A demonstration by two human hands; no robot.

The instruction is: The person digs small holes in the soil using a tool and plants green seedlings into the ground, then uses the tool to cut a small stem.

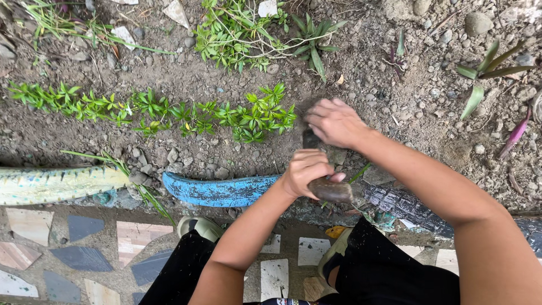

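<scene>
Two hands: both work one digging tool (323, 169).
Left hand (305, 172): fingers clamped on its handle.
Right hand (334, 121): fingers curled together, pressing down beyond left fingers, steadying blade in soil (395, 96).

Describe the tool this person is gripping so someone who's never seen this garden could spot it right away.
Find the blue painted edging between the mosaic paving and the soil bed. At its right end, the left hand grips a dark brown handle, the right hand over its soil end. It is the only smooth, dark thing there.

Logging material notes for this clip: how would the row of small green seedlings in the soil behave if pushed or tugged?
The seedlings look thin-stemmed and leafy, so probably floppy and easily bruised. They sit in loose, crumbly soil, so likely uproot with a light tug. They seem very light.
</scene>
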